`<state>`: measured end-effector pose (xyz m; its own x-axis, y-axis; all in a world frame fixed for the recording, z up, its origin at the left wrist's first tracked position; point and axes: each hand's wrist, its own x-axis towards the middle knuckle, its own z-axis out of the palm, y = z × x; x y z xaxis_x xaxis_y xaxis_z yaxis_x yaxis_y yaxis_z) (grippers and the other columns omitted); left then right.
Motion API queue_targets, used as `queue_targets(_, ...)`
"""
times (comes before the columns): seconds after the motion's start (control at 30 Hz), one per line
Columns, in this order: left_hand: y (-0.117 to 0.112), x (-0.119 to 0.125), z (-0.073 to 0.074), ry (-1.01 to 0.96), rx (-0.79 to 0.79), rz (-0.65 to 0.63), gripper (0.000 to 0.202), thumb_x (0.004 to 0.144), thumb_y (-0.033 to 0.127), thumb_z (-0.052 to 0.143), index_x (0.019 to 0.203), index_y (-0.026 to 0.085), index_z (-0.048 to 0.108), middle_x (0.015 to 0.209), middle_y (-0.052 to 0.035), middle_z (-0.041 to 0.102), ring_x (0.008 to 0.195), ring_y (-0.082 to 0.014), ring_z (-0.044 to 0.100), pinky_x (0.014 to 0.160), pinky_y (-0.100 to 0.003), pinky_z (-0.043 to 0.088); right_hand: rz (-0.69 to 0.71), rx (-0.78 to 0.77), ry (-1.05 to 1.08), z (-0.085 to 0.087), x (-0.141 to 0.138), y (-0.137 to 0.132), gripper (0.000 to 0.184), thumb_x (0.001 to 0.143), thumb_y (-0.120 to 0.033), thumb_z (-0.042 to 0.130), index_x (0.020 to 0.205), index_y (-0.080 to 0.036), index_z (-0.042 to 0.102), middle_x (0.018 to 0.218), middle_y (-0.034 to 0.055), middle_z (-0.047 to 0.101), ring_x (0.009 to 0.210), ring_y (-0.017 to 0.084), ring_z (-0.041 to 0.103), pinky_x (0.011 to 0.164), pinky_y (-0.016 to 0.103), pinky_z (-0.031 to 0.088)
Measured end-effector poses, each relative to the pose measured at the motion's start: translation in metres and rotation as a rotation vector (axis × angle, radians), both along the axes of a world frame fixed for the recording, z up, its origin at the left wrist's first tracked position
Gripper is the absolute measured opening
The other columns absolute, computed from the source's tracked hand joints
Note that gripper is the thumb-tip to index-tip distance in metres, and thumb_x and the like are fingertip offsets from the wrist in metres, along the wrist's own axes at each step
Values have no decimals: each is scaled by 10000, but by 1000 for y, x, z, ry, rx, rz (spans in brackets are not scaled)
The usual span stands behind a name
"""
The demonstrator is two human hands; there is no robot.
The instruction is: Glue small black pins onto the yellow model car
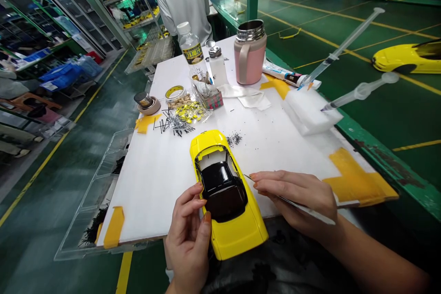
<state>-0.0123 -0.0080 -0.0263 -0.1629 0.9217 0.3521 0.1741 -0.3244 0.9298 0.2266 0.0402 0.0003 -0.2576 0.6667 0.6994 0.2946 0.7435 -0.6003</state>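
Note:
A yellow model car body (241, 227) with a black roof lies at the near edge of the white work board (151, 179), its near end over my lap. My left hand (189, 234) grips its left side, fingertips by the window opening and thumb on the body. In my right hand (299, 195) is a thin metal tool, perhaps tweezers (306, 210), its tip close to the car's right side. Whether that tip touches the car I cannot tell. Tiny black parts (234, 138) lie in a pile just beyond the car.
Behind the car sit black pins (165, 121), a bag of yellow pieces (188, 112), a tape roll (175, 93), a bottle (191, 50) and a pink mug (251, 57). Two syringes (339, 50) stand in a white foam block (312, 112). Another yellow car (409, 57) is at right.

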Motion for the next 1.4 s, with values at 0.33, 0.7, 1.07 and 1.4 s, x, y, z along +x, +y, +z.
queue_targets(0.33,-1,-1,-1,-5,1,7,204,940,117,658,1109,224,692,1377,-107,609,1341,-212,577,1084,-292,525,32,-17,20,2,0,2,293,935,58,591,1122,-118,730,1110,125,768,1022,170,747,927,203,601)
queue_targets(0.7,-1,-1,-1,-17,-20,25,187,933,153,681,1101,228,709,1377,-122,618,1339,-246,584,1061,-331,547,19,-61,75,3,1,3,328,956,13,588,1159,-194,740,1124,93,772,987,195,761,862,253,643)
queue_targets(1.07,-2,0,-1,-32,-25,36,176,925,169,699,1092,224,713,1380,-128,618,1343,-264,580,1054,-346,552,31,-62,62,2,1,4,296,974,-9,586,1156,-184,740,1103,95,775,984,196,761,858,260,650)
queue_targets(1.4,-2,-1,-1,-31,-3,11,208,932,120,667,1106,226,708,1387,-117,607,1347,-242,570,1077,-329,534,34,-58,74,5,0,5,309,965,13,578,1149,-172,742,1098,107,776,986,194,761,864,251,644)
